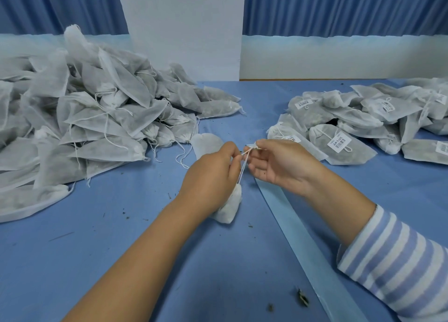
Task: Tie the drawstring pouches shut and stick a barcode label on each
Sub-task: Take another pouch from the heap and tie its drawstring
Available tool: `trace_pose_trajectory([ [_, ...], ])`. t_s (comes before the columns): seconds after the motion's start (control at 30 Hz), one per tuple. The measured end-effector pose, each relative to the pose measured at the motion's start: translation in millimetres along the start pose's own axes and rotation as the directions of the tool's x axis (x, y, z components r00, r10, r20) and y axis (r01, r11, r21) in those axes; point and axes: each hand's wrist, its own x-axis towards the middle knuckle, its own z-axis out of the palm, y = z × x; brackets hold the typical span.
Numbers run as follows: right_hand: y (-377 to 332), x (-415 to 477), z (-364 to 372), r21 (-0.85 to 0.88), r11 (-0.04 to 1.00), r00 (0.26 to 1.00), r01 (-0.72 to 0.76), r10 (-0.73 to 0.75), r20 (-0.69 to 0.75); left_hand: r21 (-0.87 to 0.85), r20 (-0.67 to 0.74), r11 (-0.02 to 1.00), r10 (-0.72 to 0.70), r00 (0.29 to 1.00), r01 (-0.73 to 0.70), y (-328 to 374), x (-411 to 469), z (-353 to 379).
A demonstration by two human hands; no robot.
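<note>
While the left hand is gripping the pouch under its palm to steady it, the right hand, other fingers loosely spread, is pinching the drawstring taut, likely for knotting. Unlabelled pouches are lying left of that pouch, labelled pouches right.

Head cam looks fwd & down, close above left hand, right hand.

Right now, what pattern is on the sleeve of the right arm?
The sleeve has light blue and white stripes; the head view shows it best.
</note>
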Motion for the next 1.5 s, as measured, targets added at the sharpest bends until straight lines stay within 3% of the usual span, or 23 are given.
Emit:
trace_pose_trajectory([
  [0.17,-1.2,-4.4,1.2,-0.037,0.997,0.998,-0.062,0.062,-0.002,0.148,-0.031,0.989,-0.026,0.999,0.03,-1.1,1.0,1.8],
  [0.57,1.0,-1.4,-0.1,-0.289,0.957,0.998,0.042,-0.052,-0.026,0.067,-0.106,0.998,0.014,0.994,-0.007,-4.5,4.1,3.4],
  [0.7,0.5,-1.7,0.3,-0.174,0.975,0.99,0.136,-0.14,-0.008,-0.19,-0.016,0.981,-0.027,1.0,0.023,-12.2,2.2,0.5],
  [0.8,-2.3,1.2,-2.5,-0.028,0.984,0.984,0.176,-0.177,-0.023,-0.457,0.118,0.886,-0.019,0.993,0.071,-15.8,2.8,-4.4],
  [0.93,-10.4,7.9,-11.2,0.172,0.954,0.968,0.245,-0.231,-0.1,-0.497,0.308,0.857,0.031,0.951,0.134,-26.2,0.8,-13.8],
  [1.07,-15.6,8.7,-16.5,0.2,0.924,0.945,0.326,-0.311,-0.107,-0.448,0.178,0.886,-0.042,0.983,0.119,-32.6,4.4,-14.8],
  [1.17,-13.3,5.0,-13.6,0.031,0.912,0.911,0.409,-0.407,-0.061,-0.482,-0.023,0.863,-0.186,0.982,0.152,-34.1,8.7,-12.5],
  [1.27,-3.4,-0.9,-7.5,-0.291,0.786,0.833,0.545,-0.548,0.08,-0.564,-0.174,0.795,-0.377,0.91,0.222,-34.4,11.3,-10.8],
  [1.37,11.4,-6.7,-0.9,-0.58,0.476,0.723,0.662,-0.61,0.324,-0.643,-0.156,0.694,-0.534,0.831,0.325,-32.3,12.5,-6.0],
  [1.43,20.4,-8.1,1.5,-0.659,0.289,0.678,0.694,-0.569,0.465,-0.67,-0.122,0.642,-0.592,0.797,0.374,-29.7,13.8,-1.9],
  [1.5,25.9,-7.2,1.9,-0.688,0.186,0.668,0.701,-0.508,0.543,-0.66,-0.081,0.634,-0.593,0.801,0.403,-26.7,14.1,2.0],
])
